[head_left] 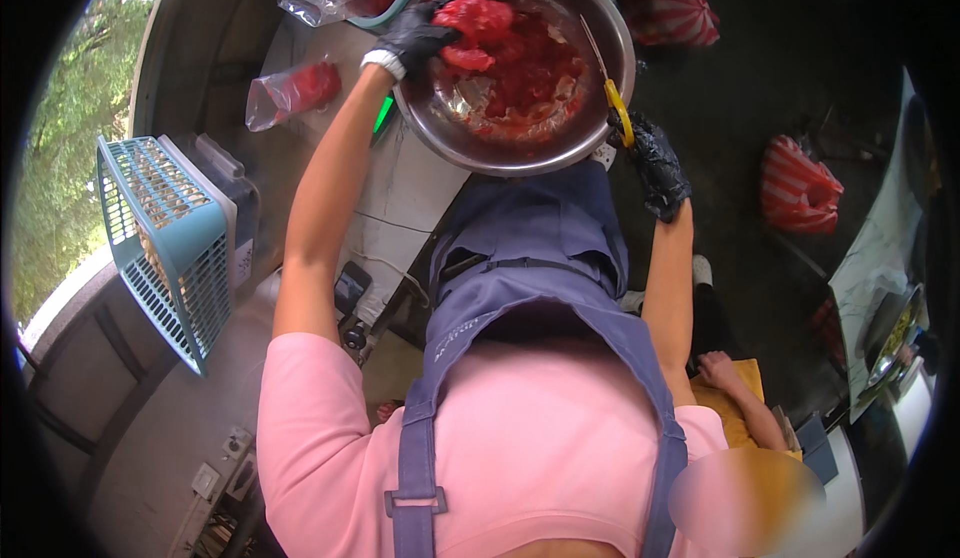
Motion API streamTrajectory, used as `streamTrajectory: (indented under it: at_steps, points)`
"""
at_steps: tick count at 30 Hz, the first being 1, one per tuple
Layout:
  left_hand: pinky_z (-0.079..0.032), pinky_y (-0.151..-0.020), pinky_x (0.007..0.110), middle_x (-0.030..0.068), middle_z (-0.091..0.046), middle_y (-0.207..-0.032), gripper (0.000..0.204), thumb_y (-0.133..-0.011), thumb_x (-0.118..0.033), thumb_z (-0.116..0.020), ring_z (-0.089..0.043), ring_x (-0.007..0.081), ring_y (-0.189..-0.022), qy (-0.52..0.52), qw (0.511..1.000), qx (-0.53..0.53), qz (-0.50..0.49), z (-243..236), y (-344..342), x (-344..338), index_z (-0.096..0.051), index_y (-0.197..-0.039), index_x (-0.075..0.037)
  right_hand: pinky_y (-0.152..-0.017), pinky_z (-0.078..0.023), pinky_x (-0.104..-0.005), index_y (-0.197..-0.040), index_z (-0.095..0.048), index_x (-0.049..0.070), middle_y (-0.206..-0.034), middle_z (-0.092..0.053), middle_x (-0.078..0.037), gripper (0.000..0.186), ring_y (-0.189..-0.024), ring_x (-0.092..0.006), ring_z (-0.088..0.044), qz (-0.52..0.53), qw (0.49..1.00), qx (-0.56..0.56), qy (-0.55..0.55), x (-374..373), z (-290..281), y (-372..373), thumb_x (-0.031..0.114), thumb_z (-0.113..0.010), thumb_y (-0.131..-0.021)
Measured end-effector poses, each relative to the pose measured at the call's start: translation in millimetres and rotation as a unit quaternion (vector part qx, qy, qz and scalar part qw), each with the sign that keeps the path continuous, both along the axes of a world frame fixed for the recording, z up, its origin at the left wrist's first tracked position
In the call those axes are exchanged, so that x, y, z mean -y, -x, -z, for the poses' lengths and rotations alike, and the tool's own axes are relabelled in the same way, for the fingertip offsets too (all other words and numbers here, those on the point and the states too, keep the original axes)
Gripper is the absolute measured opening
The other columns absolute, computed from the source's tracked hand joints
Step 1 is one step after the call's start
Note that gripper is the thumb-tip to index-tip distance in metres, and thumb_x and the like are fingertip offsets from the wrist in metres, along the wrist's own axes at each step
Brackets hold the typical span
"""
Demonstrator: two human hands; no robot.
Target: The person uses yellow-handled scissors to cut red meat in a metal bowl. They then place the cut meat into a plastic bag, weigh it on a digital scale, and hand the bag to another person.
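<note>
The gloved left hand (pixel 412 40) holds a soft-looking red clump (pixel 475 23) over the steel bowl (pixel 437 118); the right hand (pixel 660 173) grips yellow-handled scissors (pixel 613 100). The clump is probably slippery, so better supported from below.

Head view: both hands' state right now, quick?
Left hand: holding a soft red clump, over the metal bowl.
Right hand: closed on yellow-handled scissors, blades over the bowl.
</note>
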State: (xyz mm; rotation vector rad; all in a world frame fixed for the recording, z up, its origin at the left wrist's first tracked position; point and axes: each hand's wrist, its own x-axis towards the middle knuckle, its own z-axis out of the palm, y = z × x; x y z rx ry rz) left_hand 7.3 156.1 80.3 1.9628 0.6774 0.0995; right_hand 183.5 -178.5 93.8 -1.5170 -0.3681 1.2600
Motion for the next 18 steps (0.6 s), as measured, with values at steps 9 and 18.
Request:
streamTrajectory:
  at_steps: [9,18]
  points:
    - [-0.046,-0.075,0.037,0.0206,-0.06,-0.091,0.05,-0.063,-0.028,-0.062,-0.058,0.0341,-0.084,-0.147,0.974,-0.139,-0.106,7.7,53.8,27.7,-0.056,-0.107,-0.007,-0.061,-0.039,-0.0207,-0.097,-0.059,0.006,-0.078,-0.058,0.001,0.026,-0.07,-0.0074,-0.053,0.014,1.0,-0.004,-0.021,-10.8,0.4,0.9,0.024,-0.049,-0.081]
    - [-0.043,-0.081,0.039,0.0207,-0.058,-0.09,0.042,-0.065,-0.024,-0.06,-0.055,0.0321,-0.088,-0.279,0.948,-0.151,-0.024,59.2,50.6,45.6,-0.059,-0.103,-0.006,-0.056,-0.037,-0.02,-0.098,-0.058,0.007,-0.078,-0.058,0.001,0.028,-0.067,-0.0065,-0.052,0.033,0.999,-0.015,-0.032,8.9,8.3,27.5,0.027,-0.047,-0.083]
